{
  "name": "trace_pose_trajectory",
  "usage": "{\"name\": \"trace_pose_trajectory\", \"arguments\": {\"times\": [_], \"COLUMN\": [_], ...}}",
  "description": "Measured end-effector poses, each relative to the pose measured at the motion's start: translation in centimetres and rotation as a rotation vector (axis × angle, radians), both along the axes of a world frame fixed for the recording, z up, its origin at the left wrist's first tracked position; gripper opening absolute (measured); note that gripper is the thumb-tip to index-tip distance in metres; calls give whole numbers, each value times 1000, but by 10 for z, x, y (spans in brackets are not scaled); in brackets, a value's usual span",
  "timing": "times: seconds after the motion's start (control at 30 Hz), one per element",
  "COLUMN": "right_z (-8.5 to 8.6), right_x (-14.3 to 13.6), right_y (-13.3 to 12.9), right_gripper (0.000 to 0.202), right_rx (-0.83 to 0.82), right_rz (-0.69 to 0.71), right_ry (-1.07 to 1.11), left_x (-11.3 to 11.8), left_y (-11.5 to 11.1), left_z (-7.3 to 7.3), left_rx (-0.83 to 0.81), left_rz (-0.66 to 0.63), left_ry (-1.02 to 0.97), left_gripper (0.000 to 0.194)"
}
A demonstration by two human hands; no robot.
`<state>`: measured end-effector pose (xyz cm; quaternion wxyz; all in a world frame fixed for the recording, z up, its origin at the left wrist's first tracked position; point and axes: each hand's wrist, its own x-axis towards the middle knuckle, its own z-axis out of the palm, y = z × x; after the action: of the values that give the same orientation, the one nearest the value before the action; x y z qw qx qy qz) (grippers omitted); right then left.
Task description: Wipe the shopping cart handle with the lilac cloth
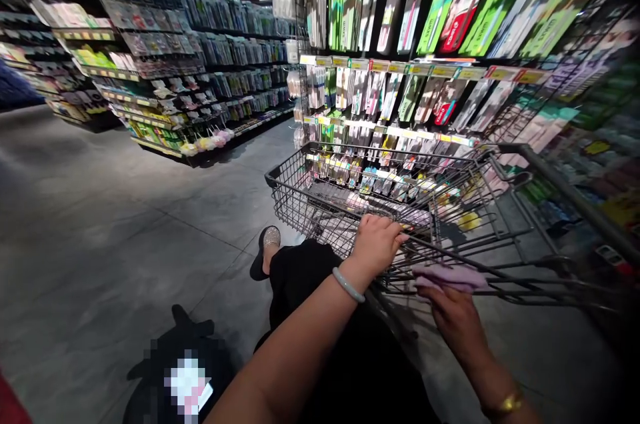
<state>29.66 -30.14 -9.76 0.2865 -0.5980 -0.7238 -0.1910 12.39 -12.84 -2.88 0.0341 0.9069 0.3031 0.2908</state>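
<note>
A dark wire shopping cart stands in front of me at the right. My left hand, with a pale bangle at the wrist, has its fingers wrapped over the cart's near top rail. Lower and to the right, my right hand holds a folded lilac cloth against the side rails of the cart. A gold band circles that wrist. The fingertips of my right hand are partly hidden by the cloth.
Hanging packages fill a tall rack behind the cart. More stocked shelves stand at the left. The cart's handle slants along the right. A dark, partly pixelated shape is at the lower left.
</note>
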Motion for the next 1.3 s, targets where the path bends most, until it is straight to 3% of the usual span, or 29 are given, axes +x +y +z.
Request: {"name": "trace_pose_trajectory", "arguments": {"times": [0.2,0.27,0.37,0.43,0.57,0.63,0.7,0.8,0.87,0.93,1.07,1.23,1.3], "right_z": [49,42,17,14,50,61,53,23,12,18,39,15,13], "right_x": [13,13,6,3,11,16,16,8,1,-4,-5,-9,-13], "right_y": [-14,-14,-16,-21,-32,-32,-28,-20,-17,-14,-3,15,17], "right_gripper": [19,21,29,30,19,20,23,29,33,35,30,33,35], "right_rx": [183,186,109,96,228,240,188,83,23,24,115,83,39], "right_rz": [-179,-181,-98,-94,-295,-321,-271,-159,-118,-133,-203,-168,-119], "right_ry": [63,24,3,34,89,72,36,10,43,92,139,92,95], "left_x": [-4,-4,-4,-3,-1,-1,-1,0,2,5,12,13,12], "left_y": [-1,-1,-1,0,-1,-1,-1,-2,-5,-10,-21,-22,-22], "left_z": [2,2,3,3,4,5,5,2,-1,-5,-8,-3,-2], "left_rx": [11,10,11,11,18,15,2,-12,15,69,100,46,41], "left_rz": [20,26,27,27,30,34,30,5,11,-5,-157,-197,-202], "left_ry": [20,24,21,23,21,19,9,-25,-54,-66,-17,17,15], "left_gripper": [35,34,31,31,30,29,29,30,36,43,51,43,42]}}
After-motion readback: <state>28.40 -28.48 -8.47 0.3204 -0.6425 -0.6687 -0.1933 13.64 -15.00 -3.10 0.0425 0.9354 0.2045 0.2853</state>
